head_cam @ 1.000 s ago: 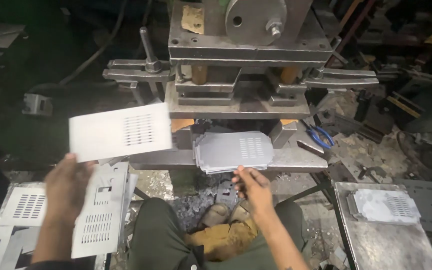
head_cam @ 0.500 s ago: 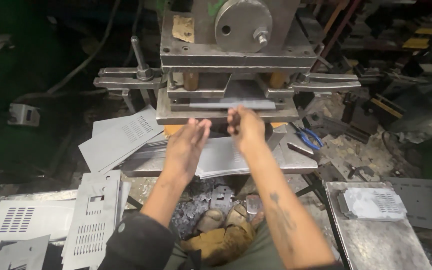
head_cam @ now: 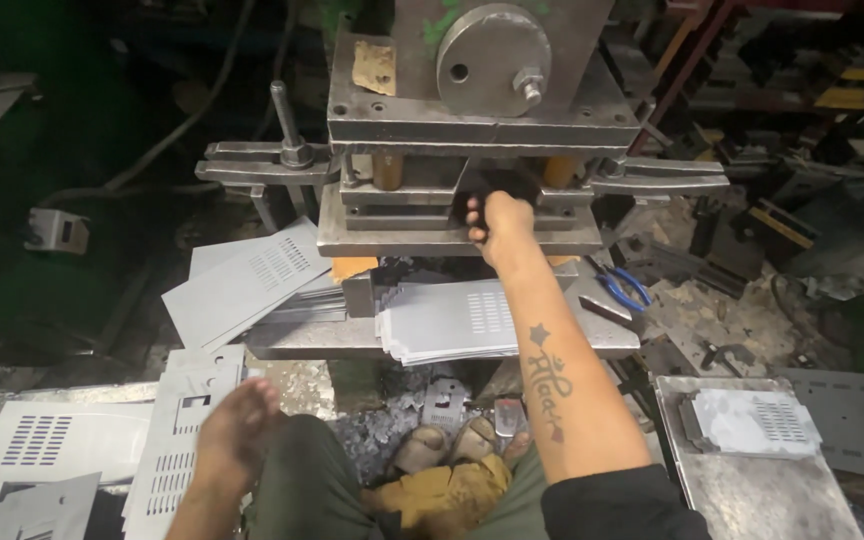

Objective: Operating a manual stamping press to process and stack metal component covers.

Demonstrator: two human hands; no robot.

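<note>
We see the right hand reaching into the press, fingers curled around a dark part there. The left hand lies loosely open, empty, on the lap — just beside the perforated sheets. A stack of sheets sits on the table below the press.

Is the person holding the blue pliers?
No, the blue-handled pliers lie on the press table, apart from the right hand, which reaches into the press.

right grip clenched forward, left grip lowered
</note>
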